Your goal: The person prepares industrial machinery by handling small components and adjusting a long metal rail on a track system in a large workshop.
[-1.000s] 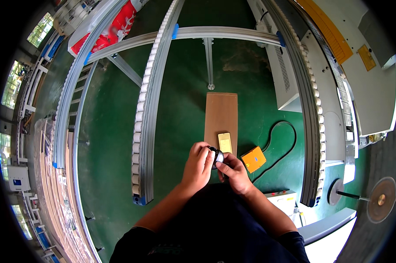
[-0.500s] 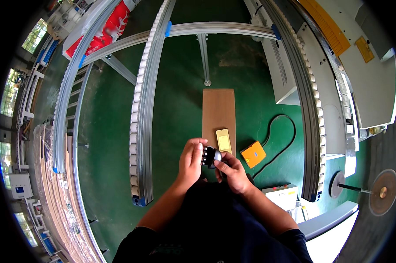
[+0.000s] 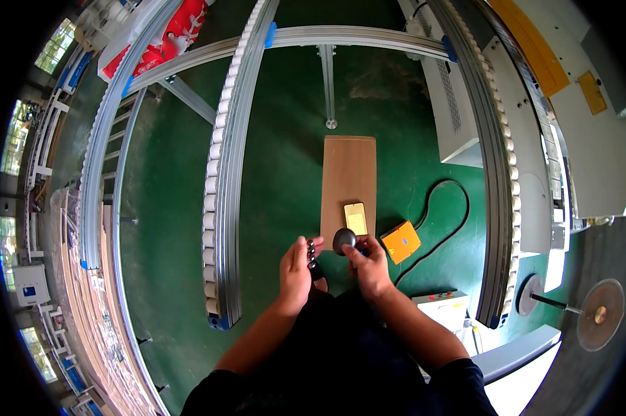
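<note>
My right hand pinches a dark grey, rounded, knob-like piece between thumb and fingers. To its left, my left hand is raised with its thumb side up, holding several small, dark, shiny round pieces in a row along its inner side. A gap separates the two hands. Beyond them a long brown board lies low down, with a flat yellow rectangular thing on its near end. What the right fingers hide behind the rounded piece I cannot make out.
Aluminium rails with white rollers run on both sides, joined by a crossbar. An orange box with a black cable lies on the green floor. A white control box stands near right; wrapped planks lie left.
My hands have moved apart. The dark rounded piece has come away from the left hand with the right, and the small shiny pieces stay in the left.
</note>
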A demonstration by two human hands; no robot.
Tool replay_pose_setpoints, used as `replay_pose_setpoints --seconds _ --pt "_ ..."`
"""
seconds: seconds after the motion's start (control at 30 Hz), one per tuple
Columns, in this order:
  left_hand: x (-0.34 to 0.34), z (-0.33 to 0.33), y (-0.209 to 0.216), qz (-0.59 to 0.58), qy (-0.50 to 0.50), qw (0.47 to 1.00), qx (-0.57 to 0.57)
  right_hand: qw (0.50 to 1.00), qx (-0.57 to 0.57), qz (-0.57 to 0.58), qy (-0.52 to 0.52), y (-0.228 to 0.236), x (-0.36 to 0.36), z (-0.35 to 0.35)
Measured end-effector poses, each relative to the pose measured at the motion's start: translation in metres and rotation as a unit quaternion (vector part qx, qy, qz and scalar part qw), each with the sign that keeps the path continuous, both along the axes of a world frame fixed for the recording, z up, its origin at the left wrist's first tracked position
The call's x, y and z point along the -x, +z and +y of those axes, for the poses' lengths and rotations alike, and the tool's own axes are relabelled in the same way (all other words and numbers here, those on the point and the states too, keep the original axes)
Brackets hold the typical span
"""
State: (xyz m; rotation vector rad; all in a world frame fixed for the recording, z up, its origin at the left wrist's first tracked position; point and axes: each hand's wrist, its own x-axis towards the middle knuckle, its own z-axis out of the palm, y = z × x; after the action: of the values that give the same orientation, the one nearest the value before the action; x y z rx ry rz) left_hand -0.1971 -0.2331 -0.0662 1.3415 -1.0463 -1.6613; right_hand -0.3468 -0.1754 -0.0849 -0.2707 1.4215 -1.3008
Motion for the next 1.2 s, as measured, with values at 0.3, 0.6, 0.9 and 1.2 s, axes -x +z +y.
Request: replay_pose_setpoints --seconds 0.3,0.6,0.9,1.2 --pt "-0.082 0.05 -0.046 -0.079 0.046 0.971 -0.221 0.932 -0.201 0.296 0.052 -0.219 0.111 -0.139" --pt "-0.126 0.08 -0.066 -0.143 0.023 0.949 -0.281 0.91 -0.169 0.367 0.091 -0.296 0.134 -0.206" --pt "-0.111 0.065 -0.053 -0.132 0.005 0.95 -0.282 0.845 -0.115 0.515 0.09 -0.291 0.129 -0.182" --pt "-0.114 0.067 -0.053 -0.163 -0.032 0.948 -0.272 0.771 -0.126 0.609 0.137 -0.282 0.108 -0.175"
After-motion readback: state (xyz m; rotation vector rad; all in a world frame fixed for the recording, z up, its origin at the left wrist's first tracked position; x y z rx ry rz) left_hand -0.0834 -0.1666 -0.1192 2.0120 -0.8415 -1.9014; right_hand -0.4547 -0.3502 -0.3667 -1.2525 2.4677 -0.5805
